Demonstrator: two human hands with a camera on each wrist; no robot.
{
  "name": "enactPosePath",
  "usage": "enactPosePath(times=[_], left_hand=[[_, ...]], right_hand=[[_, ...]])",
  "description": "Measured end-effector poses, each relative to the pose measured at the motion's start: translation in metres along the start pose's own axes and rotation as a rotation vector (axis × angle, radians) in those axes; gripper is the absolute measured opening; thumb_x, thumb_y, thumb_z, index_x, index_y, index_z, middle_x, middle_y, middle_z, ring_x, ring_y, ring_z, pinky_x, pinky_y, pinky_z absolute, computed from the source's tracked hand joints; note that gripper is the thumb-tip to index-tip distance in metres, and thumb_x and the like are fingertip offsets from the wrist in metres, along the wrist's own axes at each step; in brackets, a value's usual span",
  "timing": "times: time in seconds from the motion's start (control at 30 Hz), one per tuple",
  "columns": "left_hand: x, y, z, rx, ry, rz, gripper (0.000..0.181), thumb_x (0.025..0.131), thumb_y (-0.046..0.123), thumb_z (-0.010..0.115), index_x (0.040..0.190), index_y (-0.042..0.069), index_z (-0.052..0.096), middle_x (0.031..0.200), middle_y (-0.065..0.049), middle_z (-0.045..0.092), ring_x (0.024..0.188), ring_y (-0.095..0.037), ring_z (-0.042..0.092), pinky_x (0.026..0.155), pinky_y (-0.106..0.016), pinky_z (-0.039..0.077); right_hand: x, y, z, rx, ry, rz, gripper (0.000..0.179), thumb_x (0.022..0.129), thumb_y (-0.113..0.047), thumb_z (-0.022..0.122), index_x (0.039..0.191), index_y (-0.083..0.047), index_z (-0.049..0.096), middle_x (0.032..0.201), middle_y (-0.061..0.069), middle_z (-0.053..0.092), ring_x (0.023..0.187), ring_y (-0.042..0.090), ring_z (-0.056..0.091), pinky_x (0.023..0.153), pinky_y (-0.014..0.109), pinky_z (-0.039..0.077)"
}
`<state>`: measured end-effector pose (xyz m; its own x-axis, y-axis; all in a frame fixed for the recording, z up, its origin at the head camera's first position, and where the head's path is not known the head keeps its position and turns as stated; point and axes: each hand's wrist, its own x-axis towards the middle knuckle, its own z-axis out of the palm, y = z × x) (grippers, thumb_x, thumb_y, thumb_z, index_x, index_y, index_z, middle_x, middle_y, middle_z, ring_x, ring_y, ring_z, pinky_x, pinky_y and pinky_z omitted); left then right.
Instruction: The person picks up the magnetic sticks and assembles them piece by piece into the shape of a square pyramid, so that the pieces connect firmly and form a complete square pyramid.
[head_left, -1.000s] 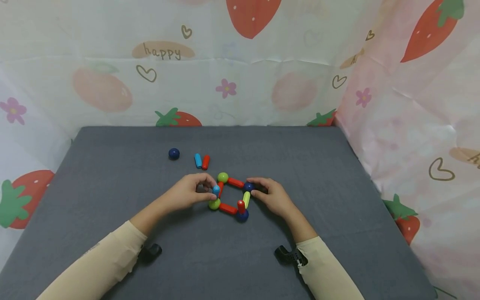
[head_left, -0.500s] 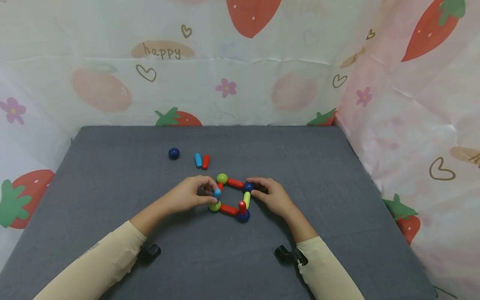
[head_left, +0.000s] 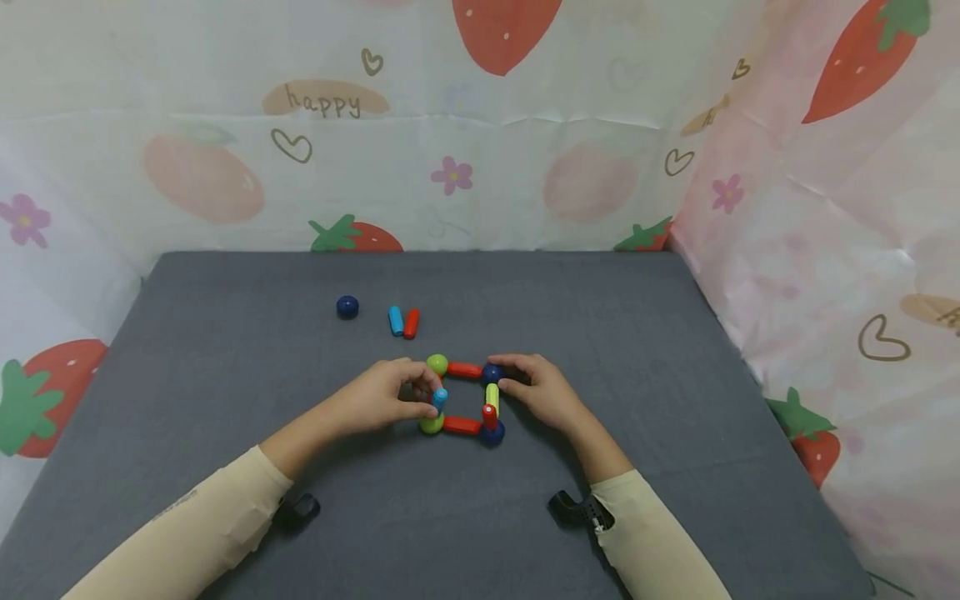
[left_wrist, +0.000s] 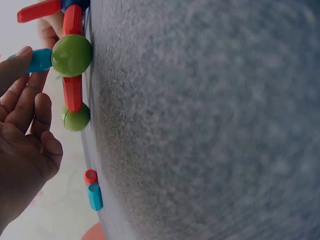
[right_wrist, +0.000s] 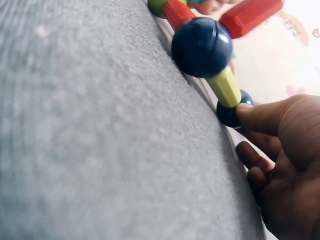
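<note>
Head view: at the near right corner of a square frame (head_left: pixel 465 370) of balls and rods, a standing red rod (head_left: pixel 490 415) is carried by a navy ball (head_left: pixel 492 434); since it is held by no hand, it may be knocked over if the frame is jerked. At the near left corner, a blue rod (head_left: pixel 439 400) is pinched nearly upright by the thumb and finger of the left hand (head_left: pixel 386 393), and its lower end is set on a green ball (head_left: pixel 431 425). If the rod is released at a slant or pulled sideways, the ball could be turned and the joint opened, because the square seems to be held only by its joints. Farther, the far right navy ball (head_left: pixel 492 374) is gripped between thumb and finger of the right hand (head_left: pixel 542 390); if it is squeezed unevenly, the yellow-green rod (head_left: pixel 492 395) could be loosened. Beyond, a loose red rod (head_left: pixel 412 323) and a loose blue rod (head_left: pixel 396 321) are placed side by side, and a loose navy ball (head_left: pixel 347 307), to their left, could be set rolling by a careless touch. On these pieces no brand can be read. At the back, "happy" is printed on the patterned cloth (head_left: pixel 510 125); other lettering, farther right, can hardly be read.
</note>
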<state>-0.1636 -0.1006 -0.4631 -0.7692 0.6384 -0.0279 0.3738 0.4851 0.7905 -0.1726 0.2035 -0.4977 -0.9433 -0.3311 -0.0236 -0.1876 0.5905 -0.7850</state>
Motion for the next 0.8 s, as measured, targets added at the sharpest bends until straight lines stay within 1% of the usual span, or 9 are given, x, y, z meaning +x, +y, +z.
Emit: enactPosePath(times=[0.1,0.17,0.3,0.4,0.5,0.6,0.7,0.8], left_hand=[[-0.001,0.002,0.001,0.009,-0.008,0.009,0.021,0.09,0.029,0.081,0.107,0.028,0.068,0.104,0.007,0.066,0.099,-0.011,0.062,0.089,-0.036,0.053],[-0.001,0.003,0.001,0.019,-0.013,0.012,0.021,0.09,0.03,0.081,0.107,0.028,0.068,0.104,0.009,0.066,0.099,-0.01,0.062,0.09,-0.037,0.052],[0.0,0.004,0.0,0.03,-0.032,0.009,0.022,0.09,0.032,0.081,0.108,0.027,0.068,0.102,0.01,0.066,0.099,-0.01,0.062,0.088,-0.034,0.052],[0.0,0.004,-0.004,0.051,-0.059,0.012,0.023,0.091,0.031,0.08,0.111,0.028,0.069,0.105,0.007,0.067,0.102,-0.012,0.06,0.088,-0.034,0.052],[0.0,0.003,-0.011,0.088,-0.076,0.016,0.025,0.092,0.027,0.079,0.115,0.028,0.071,0.109,0.006,0.067,0.106,-0.015,0.058,0.09,-0.035,0.052],[0.003,-0.001,-0.019,0.115,-0.054,0.013,0.025,0.093,0.023,0.078,0.118,0.025,0.072,0.112,0.008,0.068,0.107,-0.017,0.057,0.092,-0.038,0.051],[0.011,-0.006,-0.026,0.14,0.003,-0.011,0.026,0.093,0.021,0.078,0.118,0.022,0.072,0.114,0.009,0.069,0.107,-0.017,0.055,0.092,-0.039,0.05],[0.019,-0.015,-0.029,0.178,0.037,-0.037,0.029,0.093,0.021,0.078,0.122,0.02,0.072,0.117,0.006,0.067,0.107,-0.018,0.054,0.092,-0.039,0.048]], right_hand=[[0.003,-0.002,0.001,-0.011,-0.012,0.001,0.037,0.1,-0.024,0.068,0.137,-0.03,0.067,0.137,0.0,0.064,0.121,0.022,0.055,0.107,0.048,0.043],[0.005,-0.005,0.001,-0.018,-0.02,0.004,0.037,0.101,-0.023,0.067,0.137,-0.029,0.067,0.136,0.0,0.064,0.118,0.022,0.054,0.105,0.047,0.044],[0.01,-0.009,-0.001,-0.019,-0.055,-0.021,0.037,0.102,-0.019,0.066,0.138,-0.024,0.066,0.133,0.001,0.066,0.112,0.02,0.056,0.099,0.044,0.045],[0.014,-0.011,-0.003,-0.01,-0.086,-0.045,0.038,0.101,-0.016,0.066,0.139,-0.021,0.066,0.132,0.001,0.067,0.113,0.018,0.059,0.099,0.044,0.047],[0.018,-0.011,-0.005,0.005,-0.118,-0.042,0.038,0.101,-0.015,0.065,0.14,-0.02,0.065,0.134,0.001,0.067,0.118,0.018,0.06,0.102,0.044,0.047],[0.019,-0.012,-0.006,0.017,-0.138,-0.032,0.039,0.101,-0.015,0.065,0.14,-0.02,0.065,0.136,0.001,0.066,0.122,0.019,0.059,0.104,0.045,0.046],[0.02,-0.012,-0.007,0.015,-0.14,-0.018,0.039,0.101,-0.015,0.066,0.139,-0.021,0.065,0.137,0.001,0.065,0.124,0.02,0.058,0.106,0.045,0.045],[0.02,-0.013,-0.007,0.009,-0.138,-0.014,0.038,0.101,-0.016,0.066,0.138,-0.023,0.066,0.137,0.0,0.065,0.124,0.02,0.058,0.107,0.045,0.045]])
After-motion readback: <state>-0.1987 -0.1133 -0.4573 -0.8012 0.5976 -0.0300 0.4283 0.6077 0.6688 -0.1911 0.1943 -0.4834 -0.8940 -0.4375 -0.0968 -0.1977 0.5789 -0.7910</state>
